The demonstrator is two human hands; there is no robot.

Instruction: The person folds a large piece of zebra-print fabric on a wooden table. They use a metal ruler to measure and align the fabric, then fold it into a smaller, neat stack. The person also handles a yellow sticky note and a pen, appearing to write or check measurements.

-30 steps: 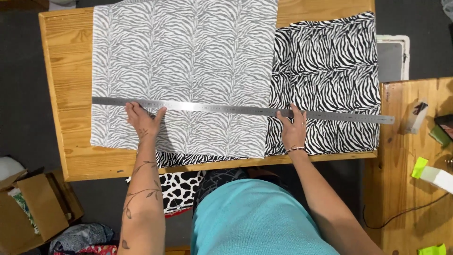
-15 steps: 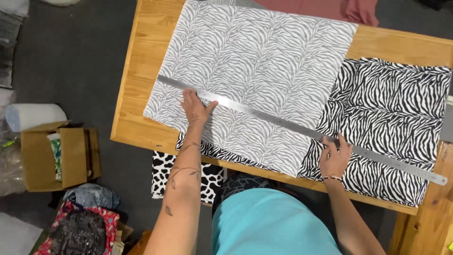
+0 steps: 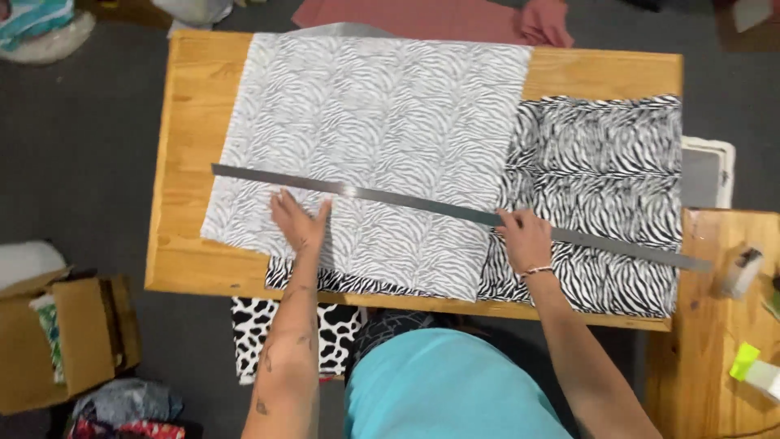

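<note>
A long steel ruler (image 3: 422, 203) lies slantwise across a pale grey zebra-print sheet (image 3: 382, 122) and a darker black-and-white zebra fabric (image 3: 609, 171) on a wooden table (image 3: 191, 122). My left hand (image 3: 299, 221) rests flat on the pale sheet just below the ruler, fingers spread. My right hand (image 3: 526, 237) presses on the ruler where the two prints meet. Neither hand grips anything.
A cow-print fabric (image 3: 260, 325) hangs below the table's near edge. An open cardboard box (image 3: 65, 341) sits on the floor at left. Pink cloth (image 3: 455, 16) lies beyond the far edge. A second wooden table (image 3: 731, 325) with a tape roll stands at right.
The camera view has shifted and levelled. My left hand has slid slightly along the sheet below the ruler; my right hand still presses the ruler.
</note>
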